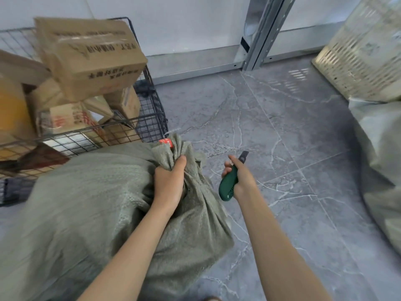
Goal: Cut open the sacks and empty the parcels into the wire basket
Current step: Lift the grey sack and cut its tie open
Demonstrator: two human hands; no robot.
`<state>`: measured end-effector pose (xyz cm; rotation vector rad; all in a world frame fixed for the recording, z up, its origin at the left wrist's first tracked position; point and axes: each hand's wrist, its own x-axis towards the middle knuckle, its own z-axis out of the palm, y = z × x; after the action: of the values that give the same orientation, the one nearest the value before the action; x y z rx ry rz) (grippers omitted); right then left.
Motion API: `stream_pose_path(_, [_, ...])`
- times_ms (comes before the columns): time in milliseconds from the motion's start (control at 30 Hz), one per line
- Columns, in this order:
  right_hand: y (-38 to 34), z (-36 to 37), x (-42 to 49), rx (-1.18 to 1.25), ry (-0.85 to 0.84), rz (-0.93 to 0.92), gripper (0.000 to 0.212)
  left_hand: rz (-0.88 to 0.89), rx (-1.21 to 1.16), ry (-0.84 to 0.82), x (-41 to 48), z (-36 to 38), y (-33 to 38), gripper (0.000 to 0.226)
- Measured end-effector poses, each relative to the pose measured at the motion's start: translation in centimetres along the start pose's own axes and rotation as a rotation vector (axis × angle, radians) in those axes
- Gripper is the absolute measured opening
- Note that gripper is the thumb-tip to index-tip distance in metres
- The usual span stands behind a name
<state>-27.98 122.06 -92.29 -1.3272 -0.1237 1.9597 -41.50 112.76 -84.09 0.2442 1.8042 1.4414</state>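
Note:
A full grey-green woven sack (86, 203) lies on the floor in front of me, its neck bunched and bound by a red tie (166, 141). My left hand (170, 181) grips the gathered neck just below the tie. My right hand (240, 177) holds a green utility knife (229, 182) with its short blade pointing up and away, a hand's width right of the sack neck. The black wire basket (152, 118) stands at the left behind the sack, piled with several cardboard parcels (91, 59).
Another grey-green sack (382, 161) lies at the right edge. Behind it stands a pale slatted crate (358, 55). A metal post (258, 35) rises from the wall base ahead. Grey marble-pattern floor tiles (271, 118) spread between basket and right-hand sack.

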Motion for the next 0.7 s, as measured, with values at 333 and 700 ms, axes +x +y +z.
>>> stream_pose_path(333, [0.5, 9.9, -10.2, -0.395, -0.54, -0.05, 0.011, 0.129, -0.145, -0.233, -4.7, -6.2, 7.0, 0.012])
stream_pose_path(700, [6.3, 20.1, -18.8, -0.667, -0.824, -0.092, 0.046, 0.178, -0.295, -0.263, -5.1, -18.7, 14.4, 0.022])
